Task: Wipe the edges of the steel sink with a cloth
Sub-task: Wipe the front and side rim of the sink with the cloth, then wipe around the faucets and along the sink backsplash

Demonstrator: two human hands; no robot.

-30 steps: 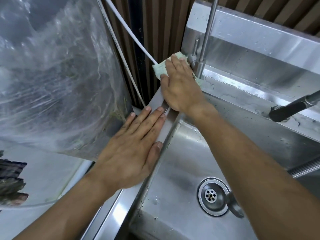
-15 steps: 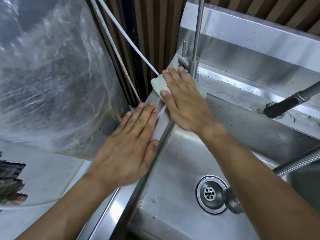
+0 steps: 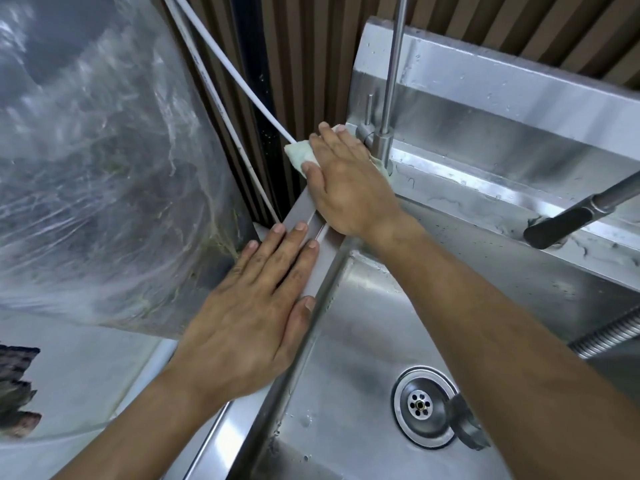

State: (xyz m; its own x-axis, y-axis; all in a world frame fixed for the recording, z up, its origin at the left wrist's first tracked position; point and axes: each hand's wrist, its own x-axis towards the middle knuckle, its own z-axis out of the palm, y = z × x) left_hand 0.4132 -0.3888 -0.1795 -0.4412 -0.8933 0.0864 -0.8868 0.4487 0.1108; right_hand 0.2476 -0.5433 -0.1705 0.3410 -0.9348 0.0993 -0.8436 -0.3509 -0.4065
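The right hand [image 3: 349, 181], fingers straight, presses the cloth [image 3: 299, 154] on the sink rim [image 3: 239, 427] just left of the tap [image 3: 382, 147]. The left hand [image 3: 249, 313] lies flat, empty, on that rim nearer than the tap.

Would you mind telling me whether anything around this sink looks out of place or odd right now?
What looks like the drain plug lies tilted beside the drain, not seated in it. Water streaks mark the rear ledge. Nothing else stands out.
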